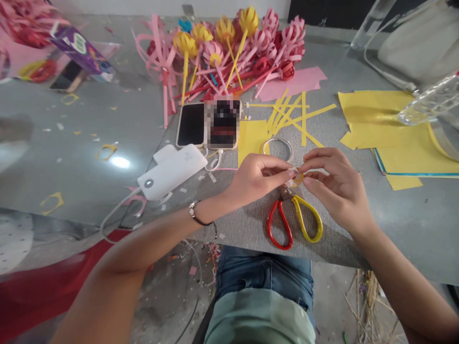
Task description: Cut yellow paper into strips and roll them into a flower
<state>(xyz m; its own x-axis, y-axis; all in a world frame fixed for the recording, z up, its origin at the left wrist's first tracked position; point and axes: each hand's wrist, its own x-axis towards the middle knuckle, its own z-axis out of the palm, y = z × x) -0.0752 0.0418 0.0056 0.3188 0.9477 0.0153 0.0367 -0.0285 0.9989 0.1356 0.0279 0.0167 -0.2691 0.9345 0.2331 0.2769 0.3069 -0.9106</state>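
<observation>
Over the grey table, my left hand (253, 180) and my right hand (339, 193) meet with fingertips pinched on a small yellow-and-white paper piece (297, 178). Its exact shape is partly hidden by the fingers. Just below lie scissors (285, 193) with one red and one yellow handle; the hands cover their blades. A silvery ring, perhaps a roll of clear tape (263, 145), rests behind my left fingers. Yellow paper strips (287, 112) lie crossed beyond it, next to a yellow paper sheet (251, 136).
Two phones (191, 125) and a white power bank (172, 172) with cables are on the left. Pink, red and yellow paper flowers (247, 48) pile up at the back. Yellow sheets (380, 114) and a clear plastic bottle (430, 102) occupy the right. Paper scraps dot the table.
</observation>
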